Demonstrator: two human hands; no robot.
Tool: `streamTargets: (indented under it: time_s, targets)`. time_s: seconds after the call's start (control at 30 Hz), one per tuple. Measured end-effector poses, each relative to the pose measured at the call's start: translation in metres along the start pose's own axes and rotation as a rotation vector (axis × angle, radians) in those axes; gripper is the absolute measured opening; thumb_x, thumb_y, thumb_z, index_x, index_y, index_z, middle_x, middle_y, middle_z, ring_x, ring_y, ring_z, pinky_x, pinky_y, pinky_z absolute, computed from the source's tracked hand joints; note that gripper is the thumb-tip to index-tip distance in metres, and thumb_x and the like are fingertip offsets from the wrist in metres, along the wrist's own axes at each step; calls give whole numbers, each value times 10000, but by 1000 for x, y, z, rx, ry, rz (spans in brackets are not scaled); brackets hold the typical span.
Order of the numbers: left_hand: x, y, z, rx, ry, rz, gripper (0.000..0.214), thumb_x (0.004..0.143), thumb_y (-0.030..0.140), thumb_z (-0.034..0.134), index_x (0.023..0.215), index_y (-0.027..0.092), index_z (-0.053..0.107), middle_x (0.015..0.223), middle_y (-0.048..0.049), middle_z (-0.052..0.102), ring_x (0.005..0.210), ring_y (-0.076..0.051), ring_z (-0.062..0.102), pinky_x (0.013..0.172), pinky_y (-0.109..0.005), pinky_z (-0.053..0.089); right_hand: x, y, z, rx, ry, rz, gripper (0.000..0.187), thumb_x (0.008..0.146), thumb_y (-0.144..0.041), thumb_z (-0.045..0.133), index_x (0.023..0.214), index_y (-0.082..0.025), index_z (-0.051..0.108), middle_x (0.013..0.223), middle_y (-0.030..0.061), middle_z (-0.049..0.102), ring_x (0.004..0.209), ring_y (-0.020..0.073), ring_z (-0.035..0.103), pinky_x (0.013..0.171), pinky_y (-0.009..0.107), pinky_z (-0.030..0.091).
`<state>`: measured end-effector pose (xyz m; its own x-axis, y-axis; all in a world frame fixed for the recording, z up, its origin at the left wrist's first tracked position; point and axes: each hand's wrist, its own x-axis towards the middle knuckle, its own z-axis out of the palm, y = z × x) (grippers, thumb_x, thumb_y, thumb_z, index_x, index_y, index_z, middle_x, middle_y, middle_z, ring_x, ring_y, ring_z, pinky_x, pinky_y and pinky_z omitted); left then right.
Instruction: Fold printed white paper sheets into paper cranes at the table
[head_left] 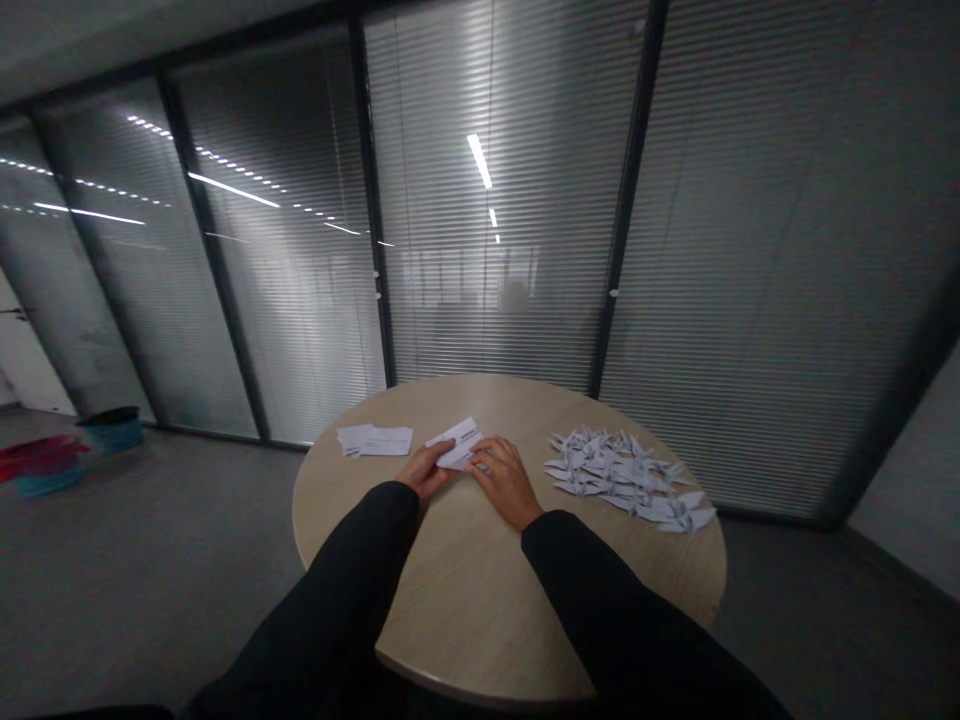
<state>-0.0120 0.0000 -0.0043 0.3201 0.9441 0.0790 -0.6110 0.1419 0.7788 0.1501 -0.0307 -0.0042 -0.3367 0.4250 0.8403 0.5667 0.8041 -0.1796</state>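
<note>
The left hand [426, 470] and right hand [506, 483] pinch a folded white sheet [457, 443], with many folded origami cranes [619, 475] piled at right and a few flat paper sheets [379, 440] at left.

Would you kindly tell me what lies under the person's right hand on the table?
The right hand has its fingers on folded white paper; the paper beneath them is covered.

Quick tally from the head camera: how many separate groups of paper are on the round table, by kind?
pile of white origami cranes: 1 (the cranes overlap too much to count singly)
stack of white paper sheets: 1
folded white paper: 1
Total: 3 groups
</note>
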Motion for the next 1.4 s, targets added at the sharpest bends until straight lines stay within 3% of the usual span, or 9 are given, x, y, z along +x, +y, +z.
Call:
streamTargets:
  time_s: [0.23,0.47,0.57,0.73,0.9,1.1,1.4]
  targets:
    - [-2,-1,1,6,-50,-106,319,816,88,485,1121,4,529,978,-182,664,858,-209,653,800,-326,517,0,12,2,105,112,247,87,809,-266,573,768,-209,624,870,59,594,895,204,528,824,372,424]
    - [-7,-1,4,19,-112,-158,322,858,293,512,1061,49,567,987,-174,663,901,-234,646,849,-405,494,-3,25,6,192,202,408,123,765,-322,597,718,-212,629,904,51,567,895,185,558,859,343,424]
    - [-11,-3,5,59,-165,-99,305,796,302,614,990,67,603,1002,-167,661,934,-245,633,900,-443,457,-5,30,8,258,197,480,143,746,-341,596,717,-203,625,898,49,594,864,180,581,822,322,439]
    - [-14,-5,8,250,-206,-16,399,633,182,765,988,49,640,1022,-185,658,973,-265,613,932,-420,431,-3,29,9,377,128,664,200,705,-389,608,699,-189,597,708,23,637,698,174,595,660,280,454]
    - [-13,-7,12,331,-120,8,380,622,217,767,951,57,665,1022,-171,665,938,-245,626,897,-372,456,-2,28,9,382,156,660,210,680,-395,625,689,-194,563,692,15,629,679,164,590,640,270,460]
    - [-8,-9,6,381,-94,64,419,588,233,777,956,65,668,999,-163,675,896,-258,636,839,-389,478,-3,30,9,503,137,659,336,663,-369,646,938,-195,562,693,-6,630,661,150,601,636,270,475]
    - [-7,-9,5,435,-14,73,351,566,201,769,877,70,675,926,-154,692,836,-249,643,768,-362,495,-2,31,11,550,120,695,252,630,-394,674,722,-160,650,697,44,665,666,176,600,615,279,464]
